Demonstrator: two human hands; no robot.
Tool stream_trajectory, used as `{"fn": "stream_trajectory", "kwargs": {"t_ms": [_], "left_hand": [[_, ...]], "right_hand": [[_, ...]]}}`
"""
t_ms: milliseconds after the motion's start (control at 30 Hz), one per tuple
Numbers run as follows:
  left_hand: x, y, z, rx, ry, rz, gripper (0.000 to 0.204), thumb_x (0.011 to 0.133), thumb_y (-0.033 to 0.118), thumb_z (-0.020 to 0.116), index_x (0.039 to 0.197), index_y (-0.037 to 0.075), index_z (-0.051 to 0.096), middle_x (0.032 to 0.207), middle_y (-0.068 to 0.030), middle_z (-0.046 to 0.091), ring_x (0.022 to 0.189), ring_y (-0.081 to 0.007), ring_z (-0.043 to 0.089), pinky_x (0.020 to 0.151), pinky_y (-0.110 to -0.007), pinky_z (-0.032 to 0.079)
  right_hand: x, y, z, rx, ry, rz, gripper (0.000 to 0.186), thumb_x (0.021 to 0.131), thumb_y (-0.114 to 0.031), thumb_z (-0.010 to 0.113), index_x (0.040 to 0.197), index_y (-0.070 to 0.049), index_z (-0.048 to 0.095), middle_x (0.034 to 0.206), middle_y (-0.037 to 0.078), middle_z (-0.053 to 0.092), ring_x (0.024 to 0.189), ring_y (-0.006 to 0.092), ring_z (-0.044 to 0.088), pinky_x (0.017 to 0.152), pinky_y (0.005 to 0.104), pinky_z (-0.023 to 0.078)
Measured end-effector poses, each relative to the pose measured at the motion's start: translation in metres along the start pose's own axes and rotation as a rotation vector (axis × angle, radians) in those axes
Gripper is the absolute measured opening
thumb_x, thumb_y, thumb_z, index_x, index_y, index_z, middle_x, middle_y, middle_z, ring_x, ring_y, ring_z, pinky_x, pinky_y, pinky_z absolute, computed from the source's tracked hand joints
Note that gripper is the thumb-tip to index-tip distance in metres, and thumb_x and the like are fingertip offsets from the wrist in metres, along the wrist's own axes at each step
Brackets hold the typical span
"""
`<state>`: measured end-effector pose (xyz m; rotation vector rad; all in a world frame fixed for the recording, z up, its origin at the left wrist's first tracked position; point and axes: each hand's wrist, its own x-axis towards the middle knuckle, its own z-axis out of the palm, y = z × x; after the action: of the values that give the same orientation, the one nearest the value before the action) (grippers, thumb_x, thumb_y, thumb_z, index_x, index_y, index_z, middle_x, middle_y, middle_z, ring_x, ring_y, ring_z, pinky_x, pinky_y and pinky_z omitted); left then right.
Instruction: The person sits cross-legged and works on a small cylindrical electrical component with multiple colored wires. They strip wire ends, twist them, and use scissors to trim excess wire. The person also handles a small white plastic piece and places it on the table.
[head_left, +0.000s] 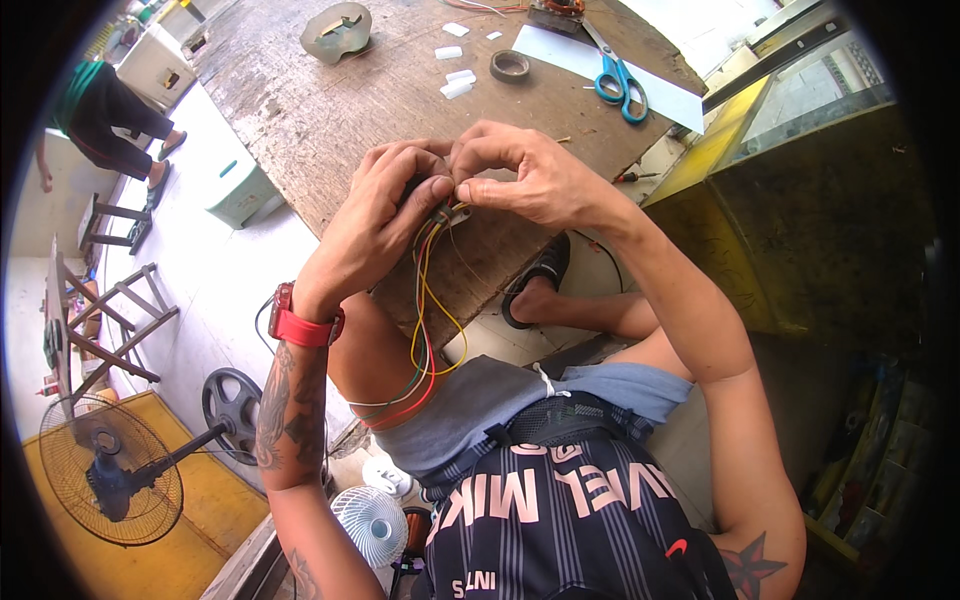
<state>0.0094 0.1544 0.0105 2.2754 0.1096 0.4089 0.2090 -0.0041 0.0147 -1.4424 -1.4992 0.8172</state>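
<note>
Over the near edge of a worn wooden table (290,130), my left hand (390,195) is closed on a small dark part, mostly hidden by the fingers. Colored wires (425,290), among them yellow, red, white and green, hang from it toward my lap. My right hand (525,175) meets the left one, thumb and forefinger pinched at the wires' upper end. A thin strand dangles below the pinch. Exactly what the right fingertips grip is too small to make out. Beyond my hands lie a roll of dark tape (510,66) and teal-handled scissors (622,88).
White plastic pieces (457,84), a translucent bowl-like piece (336,32) and a copper-wound part (557,14) rest on the table. To the left are a black fan (110,470), a pale stool (245,195) and a person (105,120). A yellow-edged cabinet (780,200) stands right.
</note>
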Motion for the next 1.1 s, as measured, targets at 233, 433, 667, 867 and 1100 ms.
{"fn": "stream_trajectory", "kwargs": {"t_ms": [233,433,667,867,1100], "left_hand": [[-0.005,0.002,-0.001,-0.165,0.094,-0.09,0.036,0.114,0.033,0.058,0.134,0.004,0.065,0.151,-0.0177,0.062,0.143,-0.0356,0.052,0.121,-0.045,0.04],[-0.066,0.024,-0.024,-0.135,0.486,-0.259,0.041,0.116,0.029,0.05,0.144,0.002,0.063,0.143,-0.0143,0.067,0.138,-0.0251,0.058,0.122,-0.042,0.039],[-0.141,0.063,0.02,-0.354,0.807,-0.338,0.034,0.113,0.027,0.06,0.128,-0.003,0.066,0.128,-0.0149,0.069,0.127,-0.0235,0.062,0.116,-0.04,0.043],[-0.147,0.108,0.039,-0.598,0.818,0.025,0.016,0.104,0.019,0.067,0.099,0.004,0.068,0.108,-0.0119,0.07,0.102,-0.024,0.066,0.102,-0.04,0.05],[-0.191,0.267,0.031,0.917,0.626,-0.617,0.017,0.098,0.013,0.066,0.082,0.017,0.06,0.088,-0.0021,0.061,0.078,-0.0213,0.054,0.082,-0.042,0.045]], "right_hand": [[-0.007,-0.007,-0.018,-0.103,-0.045,0.065,0.029,0.101,-0.028,0.076,0.117,-0.004,0.076,0.12,0.009,0.068,0.119,0.0211,0.064,0.108,0.0359,0.048],[-0.062,-0.019,-0.065,-0.043,0.196,0.241,0.035,0.103,-0.03,0.074,0.125,-0.003,0.071,0.121,0.005,0.068,0.115,0.016,0.064,0.104,0.0331,0.05],[-0.144,-0.023,-0.042,0.158,0.241,0.214,0.028,0.102,-0.022,0.077,0.12,-0.001,0.07,0.113,0.003,0.068,0.109,0.0124,0.064,0.1,0.0305,0.052],[-0.192,0.004,-0.001,0.345,0.316,0.322,0.022,0.104,-0.016,0.076,0.119,-0.001,0.07,0.114,0.002,0.067,0.106,0.009,0.061,0.095,0.0275,0.05],[-0.226,0.025,0.037,0.358,0.39,0.456,0.024,0.103,-0.02,0.079,0.118,-0.003,0.073,0.106,-0.003,0.067,0.097,0.0055,0.059,0.087,0.0233,0.048]]}}
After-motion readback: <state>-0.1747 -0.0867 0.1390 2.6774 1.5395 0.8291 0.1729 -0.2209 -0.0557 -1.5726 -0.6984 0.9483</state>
